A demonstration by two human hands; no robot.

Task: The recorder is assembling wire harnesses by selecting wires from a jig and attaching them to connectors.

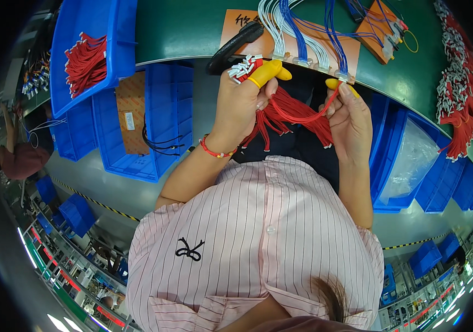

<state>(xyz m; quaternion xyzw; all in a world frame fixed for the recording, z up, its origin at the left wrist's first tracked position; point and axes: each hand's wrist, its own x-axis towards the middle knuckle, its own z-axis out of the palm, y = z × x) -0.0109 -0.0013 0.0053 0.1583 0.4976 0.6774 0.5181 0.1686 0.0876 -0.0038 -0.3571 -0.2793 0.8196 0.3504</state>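
Observation:
My left hand (pixel 237 108), with yellow finger cots on its thumb and finger, is closed around a bundle of red cables (pixel 305 116). White plugs (pixel 246 68) stick out at the top of that fist and the cables hang down below it. One red cable loops across to my right hand (pixel 350 122). Its fingers, one in a yellow cot, pinch the end against a clear socket (pixel 342 76). That socket ends a row of sockets along an orange board (pixel 352 54) at the table edge. White wires (pixel 272 25) and blue wires (pixel 333 22) run up from the row.
A black curved handle (pixel 236 47) lies left of the sockets. Blue bins (pixel 121 50) stand left, one with red cables. Further right on the green table (pixel 192 27) are a smaller orange block (pixel 377 33) and a red cable pile (pixel 460 99). More bins (pixel 397 160) sit below.

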